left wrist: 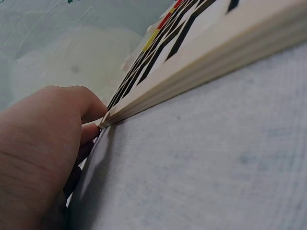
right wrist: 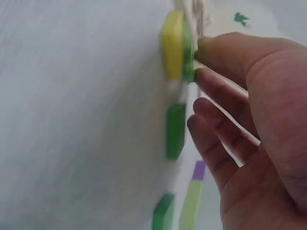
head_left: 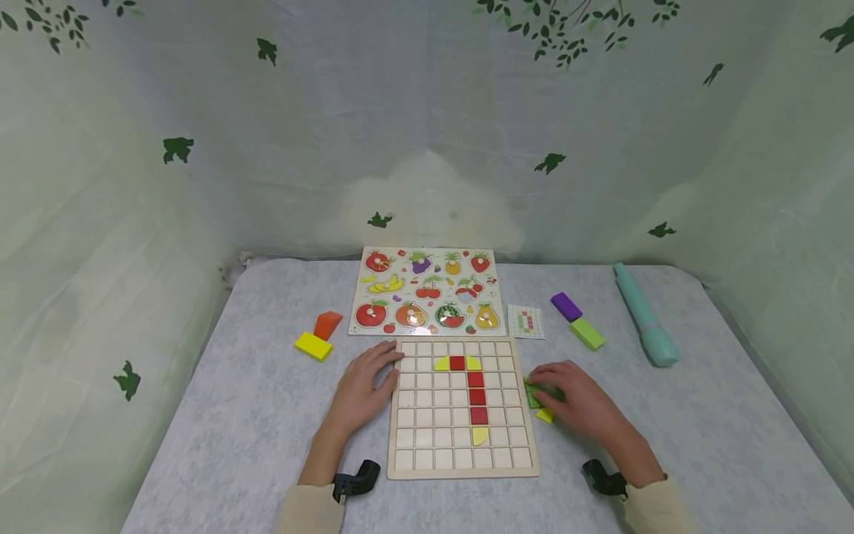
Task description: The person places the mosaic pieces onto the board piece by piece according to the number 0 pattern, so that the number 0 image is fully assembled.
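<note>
In the head view a wooden grid board point(head_left: 463, 473) lies mid-table. Red squares point(head_left: 477, 397) and yellow rounded pieces point(head_left: 480, 436) sit in some of its cells. My left hand point(head_left: 360, 389) rests against the board's left edge with relaxed fingers; the left wrist view shows the thumb and a fingertip at that edge. Beside the right edge my right hand point(head_left: 577, 397) hovers with loosely bent fingers, its fingertips at a green block point(right wrist: 188, 55). A yellow block point(right wrist: 172, 45) lies next to it. More green blocks point(right wrist: 176, 131) lie near the fingers. Whether the fingertips touch the green block is unclear.
Behind the board lies a fruit puzzle board point(head_left: 427, 293), with a small pattern card point(head_left: 525, 322) at its right. Orange point(head_left: 327, 325) and yellow blocks point(head_left: 313, 346) lie left; purple point(head_left: 566, 305) and light green blocks point(head_left: 587, 334) lie right. A teal wand-shaped object point(head_left: 643, 315) is farther right.
</note>
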`<control>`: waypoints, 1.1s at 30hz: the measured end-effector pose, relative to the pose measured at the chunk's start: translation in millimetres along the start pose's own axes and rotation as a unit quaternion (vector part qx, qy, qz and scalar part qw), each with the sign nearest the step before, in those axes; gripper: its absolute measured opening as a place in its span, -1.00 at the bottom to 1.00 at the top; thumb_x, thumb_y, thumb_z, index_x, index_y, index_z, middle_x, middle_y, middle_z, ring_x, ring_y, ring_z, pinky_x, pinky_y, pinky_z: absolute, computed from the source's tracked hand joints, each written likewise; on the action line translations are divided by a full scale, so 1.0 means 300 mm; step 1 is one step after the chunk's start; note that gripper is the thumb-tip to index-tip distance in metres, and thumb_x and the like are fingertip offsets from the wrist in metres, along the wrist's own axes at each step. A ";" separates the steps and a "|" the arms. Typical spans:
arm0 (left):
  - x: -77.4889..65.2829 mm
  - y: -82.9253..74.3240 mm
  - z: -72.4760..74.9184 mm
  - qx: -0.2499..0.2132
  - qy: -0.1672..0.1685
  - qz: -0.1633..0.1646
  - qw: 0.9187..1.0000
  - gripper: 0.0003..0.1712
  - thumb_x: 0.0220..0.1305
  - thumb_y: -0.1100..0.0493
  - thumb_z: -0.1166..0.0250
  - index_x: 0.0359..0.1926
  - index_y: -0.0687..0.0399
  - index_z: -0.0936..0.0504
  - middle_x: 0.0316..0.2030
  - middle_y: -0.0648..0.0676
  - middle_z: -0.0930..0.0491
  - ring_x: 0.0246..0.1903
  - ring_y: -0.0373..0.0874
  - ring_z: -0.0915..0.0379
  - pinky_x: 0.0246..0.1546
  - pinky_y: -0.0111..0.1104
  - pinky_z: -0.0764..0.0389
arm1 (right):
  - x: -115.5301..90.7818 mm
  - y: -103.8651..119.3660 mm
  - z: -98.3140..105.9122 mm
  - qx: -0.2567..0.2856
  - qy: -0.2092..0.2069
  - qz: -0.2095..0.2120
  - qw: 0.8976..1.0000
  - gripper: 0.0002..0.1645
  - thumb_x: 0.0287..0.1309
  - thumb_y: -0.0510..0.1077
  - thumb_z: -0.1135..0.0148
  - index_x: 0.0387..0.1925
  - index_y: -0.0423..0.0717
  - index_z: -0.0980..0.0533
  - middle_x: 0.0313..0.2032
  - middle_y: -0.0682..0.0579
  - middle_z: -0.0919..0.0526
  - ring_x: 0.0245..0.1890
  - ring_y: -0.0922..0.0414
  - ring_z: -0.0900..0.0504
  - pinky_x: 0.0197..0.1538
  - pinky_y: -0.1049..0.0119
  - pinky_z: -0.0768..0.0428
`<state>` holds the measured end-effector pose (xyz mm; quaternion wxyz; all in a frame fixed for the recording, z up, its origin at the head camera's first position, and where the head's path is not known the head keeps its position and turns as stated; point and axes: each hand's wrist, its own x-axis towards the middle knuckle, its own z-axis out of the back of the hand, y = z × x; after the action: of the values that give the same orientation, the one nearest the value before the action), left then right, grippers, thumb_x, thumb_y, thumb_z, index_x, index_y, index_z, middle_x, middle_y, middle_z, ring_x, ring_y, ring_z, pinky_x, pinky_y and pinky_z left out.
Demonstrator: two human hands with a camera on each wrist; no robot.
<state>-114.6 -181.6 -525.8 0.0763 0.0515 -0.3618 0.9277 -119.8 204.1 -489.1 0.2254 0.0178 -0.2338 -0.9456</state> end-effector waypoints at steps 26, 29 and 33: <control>0.002 0.001 0.001 0.001 0.003 -0.013 1.000 -0.62 0.45 0.14 -0.29 0.24 0.00 -0.66 0.42 0.04 -0.46 0.46 0.06 -0.29 0.48 0.12 -0.26 | 0.024 -0.010 -0.014 -0.019 -0.034 -0.050 0.998 -0.71 0.16 -0.11 -0.52 -0.06 -0.01 -0.74 -0.11 0.11 -0.77 -0.06 0.09 -0.64 -0.02 0.09 -0.69; 0.002 -0.001 0.002 0.003 0.003 -0.012 1.000 -0.62 0.45 0.14 -0.29 0.24 -0.01 -0.66 0.42 0.04 -0.46 0.46 0.05 -0.30 0.48 0.12 -0.26 | 0.025 0.014 -0.020 -0.004 -0.036 -0.045 0.998 -0.70 0.13 -0.11 -0.54 -0.07 0.02 -0.75 -0.13 0.14 -0.76 -0.09 0.13 -0.62 -0.07 0.14 -0.69; 0.001 -0.002 0.005 0.005 0.001 -0.011 1.000 -0.62 0.45 0.14 -0.29 0.24 0.00 -0.66 0.42 0.04 -0.47 0.45 0.06 -0.30 0.48 0.12 -0.26 | 0.020 0.064 -0.032 0.006 -0.027 -0.015 1.000 -0.72 0.13 -0.11 -0.54 -0.08 0.07 -0.75 -0.12 0.18 -0.76 -0.08 0.16 -0.61 -0.06 0.16 -0.69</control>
<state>-114.8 -182.0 -524.1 0.0864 0.0546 -0.3569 0.9285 -115.8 182.2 -488.7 0.2051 -0.0031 -0.2454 -0.9475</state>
